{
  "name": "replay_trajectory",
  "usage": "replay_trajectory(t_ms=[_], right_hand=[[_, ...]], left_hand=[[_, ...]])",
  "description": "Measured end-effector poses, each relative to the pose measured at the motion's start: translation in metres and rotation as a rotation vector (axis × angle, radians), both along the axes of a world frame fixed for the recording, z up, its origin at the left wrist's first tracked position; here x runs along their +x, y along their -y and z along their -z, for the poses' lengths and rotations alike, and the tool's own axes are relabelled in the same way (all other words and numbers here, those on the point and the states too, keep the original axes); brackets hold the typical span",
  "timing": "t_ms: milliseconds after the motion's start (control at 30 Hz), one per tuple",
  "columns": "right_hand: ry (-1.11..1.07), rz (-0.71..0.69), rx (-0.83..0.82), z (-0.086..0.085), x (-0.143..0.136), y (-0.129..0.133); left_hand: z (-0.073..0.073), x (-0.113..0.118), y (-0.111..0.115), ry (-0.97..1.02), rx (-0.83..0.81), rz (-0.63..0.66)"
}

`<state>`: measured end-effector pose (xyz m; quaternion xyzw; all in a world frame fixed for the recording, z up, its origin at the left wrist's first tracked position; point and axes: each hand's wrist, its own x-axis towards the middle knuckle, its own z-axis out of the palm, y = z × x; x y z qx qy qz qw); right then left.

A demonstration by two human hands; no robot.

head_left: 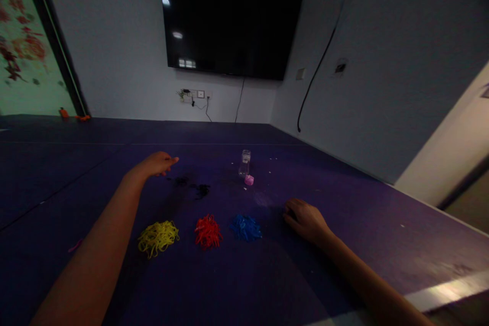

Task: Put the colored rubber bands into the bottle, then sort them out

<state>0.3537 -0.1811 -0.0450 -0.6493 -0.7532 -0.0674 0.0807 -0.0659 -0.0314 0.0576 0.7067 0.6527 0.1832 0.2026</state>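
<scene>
Strands (208, 233), bottle (245, 165) on purple surface (229, 285)

Yellow bands (159, 237); red bands (208, 232); blue bands (246, 228); black bands (202, 191); purple surface (237, 280)

We note black strands (202, 191), loosely clumped, below-left of centre; tangled yellow pile (158, 238), red pile (208, 232) and blue pile (246, 227) lie apart, lower left to lower centre.

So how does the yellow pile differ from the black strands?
The yellow pile is one bright heap; the black strands lie in separate dark clumps. The yellow pile is nearer the camera, the black strands nearer the left hand. Both look stringy and lie on the purple surface.
</scene>
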Motion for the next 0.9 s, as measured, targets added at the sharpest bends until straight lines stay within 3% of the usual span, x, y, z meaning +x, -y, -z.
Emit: replay_trajectory(t_ms=[100, 300, 500, 700, 767, 900], right_hand=[[-0.046, 0.004, 0.081, -0.001, 0.001, 0.002], [-0.142, -0.257, -0.001, 0.008, -0.002, -0.002], [-0.156, -0.225, 0.091, 0.013, 0.008, -0.007], [-0.636, 0.124, 0.22, 0.028, 0.036, -0.018], [-0.803, 0.126, 0.184, 0.037, 0.041, -0.023], [-1.11, -0.03, 0.133, 0.045, 0.035, -0.029]], left_hand=[[-0.001, 0.002, 0.002, 0.02, -0.001, 0.005], [0.0, -0.001, 0.0, 0.006, -0.005, 0.013], [0.022, -0.002, -0.013, -0.098, 0.008, -0.022], [0.054, 0.003, -0.021, -0.107, -0.064, -0.076], [0.06, 0.004, -0.024, -0.105, -0.082, -0.091], [0.066, 0.004, -0.027, -0.062, -0.1, -0.103]])
